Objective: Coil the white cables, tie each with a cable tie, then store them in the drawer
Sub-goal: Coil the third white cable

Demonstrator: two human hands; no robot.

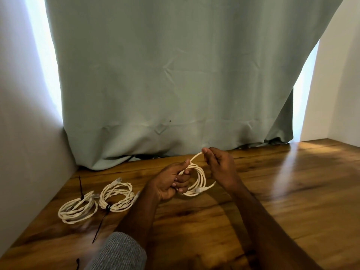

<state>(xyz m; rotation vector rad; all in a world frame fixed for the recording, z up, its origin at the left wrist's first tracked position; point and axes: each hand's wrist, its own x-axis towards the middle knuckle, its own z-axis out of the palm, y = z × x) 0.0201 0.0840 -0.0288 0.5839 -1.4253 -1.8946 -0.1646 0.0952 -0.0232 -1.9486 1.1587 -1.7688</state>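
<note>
A white cable (200, 179) is wound into a coil just above the wooden table (272, 191). My left hand (171, 182) grips the coil's left side, fingers curled round the loops. My right hand (218, 164) pinches the cable's free end above the coil. One clear plug hangs at the coil's bottom. Two more white cable coils lie on the table to the left: the far-left coil (78, 208) and the second coil (116, 195). Each is bound by a black cable tie (107, 207) with a long tail. No drawer is in view.
A grey-green curtain (175, 75) hangs behind the table down to its back edge. A white wall (23, 133) borders the table on the left. A small black piece (78, 263), perhaps another tie, shows at the bottom edge near my grey sleeve (120, 252).
</note>
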